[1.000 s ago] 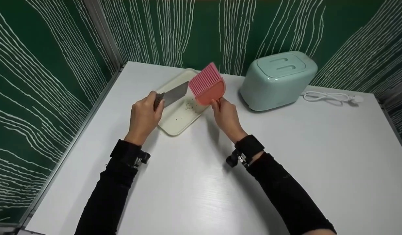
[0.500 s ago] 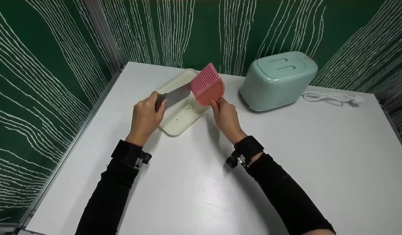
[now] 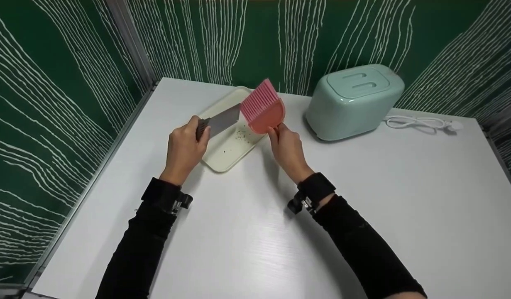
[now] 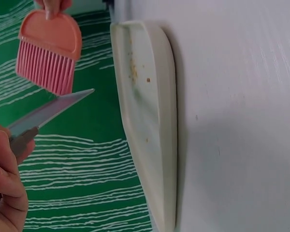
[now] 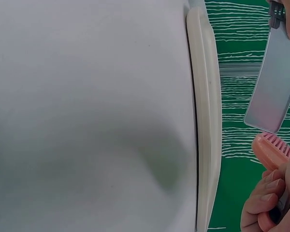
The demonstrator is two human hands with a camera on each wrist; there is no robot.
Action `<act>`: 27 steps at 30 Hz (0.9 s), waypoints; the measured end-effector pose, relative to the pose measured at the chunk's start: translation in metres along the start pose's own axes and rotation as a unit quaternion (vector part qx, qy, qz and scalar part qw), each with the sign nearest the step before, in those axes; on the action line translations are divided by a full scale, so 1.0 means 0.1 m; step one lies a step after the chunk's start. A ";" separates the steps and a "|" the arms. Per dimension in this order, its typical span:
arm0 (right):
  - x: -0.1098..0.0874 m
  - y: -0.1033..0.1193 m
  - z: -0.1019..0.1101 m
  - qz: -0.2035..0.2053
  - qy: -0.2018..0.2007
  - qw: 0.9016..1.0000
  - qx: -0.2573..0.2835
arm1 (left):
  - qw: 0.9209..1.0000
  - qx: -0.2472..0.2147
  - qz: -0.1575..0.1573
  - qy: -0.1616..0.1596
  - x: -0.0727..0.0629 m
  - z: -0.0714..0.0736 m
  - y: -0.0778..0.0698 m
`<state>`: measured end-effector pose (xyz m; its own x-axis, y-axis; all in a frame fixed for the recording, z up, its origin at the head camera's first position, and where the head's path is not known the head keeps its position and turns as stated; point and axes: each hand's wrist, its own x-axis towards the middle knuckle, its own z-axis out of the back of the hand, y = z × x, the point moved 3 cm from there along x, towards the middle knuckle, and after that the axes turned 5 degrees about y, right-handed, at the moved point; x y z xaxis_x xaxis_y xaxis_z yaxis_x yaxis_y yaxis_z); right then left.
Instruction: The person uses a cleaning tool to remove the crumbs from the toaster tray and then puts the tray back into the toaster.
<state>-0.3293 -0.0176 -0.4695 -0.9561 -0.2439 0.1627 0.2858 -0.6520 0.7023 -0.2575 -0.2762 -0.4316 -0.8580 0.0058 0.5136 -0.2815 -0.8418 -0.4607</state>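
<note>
My left hand grips the ridged grey end of a flat metal crumb tray, tilted above a cream tray. A low rim runs along the crumb tray's edge in the right wrist view. My right hand pinches the handle of a small orange brush, its pink bristles pointing at the crumb tray's free end. Bristles and metal lie very close; whether they touch, I cannot tell. Brown crumbs lie scattered in the cream tray below. The brush handle is mostly hidden in my fingers.
A mint-green toaster stands at the back right of the white table. Its white cord lies bundled beside it with the plug. Green walls with white lines enclose the back and left.
The crumb tray shifts slightly right, then back left. The brush drifts a little left. Both hands keep their hold, and the cream tray stays where it is.
</note>
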 end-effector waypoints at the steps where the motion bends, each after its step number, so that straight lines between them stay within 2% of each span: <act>1: 0.00 0.00 -0.01 -0.001 0.002 1.000 -0.001 | 1.000 0.001 -0.002 -0.001 0.00 0.00 -0.01; 12: -0.02 -0.02 -0.04 0.014 0.007 0.999 -0.033 | 1.000 -0.007 -0.007 0.000 0.01 -0.02 -0.03; 27: -0.06 -0.04 -0.08 -0.013 0.060 0.997 -0.044 | 1.000 -0.004 -0.008 -0.007 0.03 -0.01 -0.02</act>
<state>-0.3242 -0.0194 -0.4790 -0.9499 -0.3071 0.0583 0.2716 -0.7186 0.6401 -0.2595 -0.2739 -0.4294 -0.8474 0.0120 0.5308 -0.2986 -0.8374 -0.4577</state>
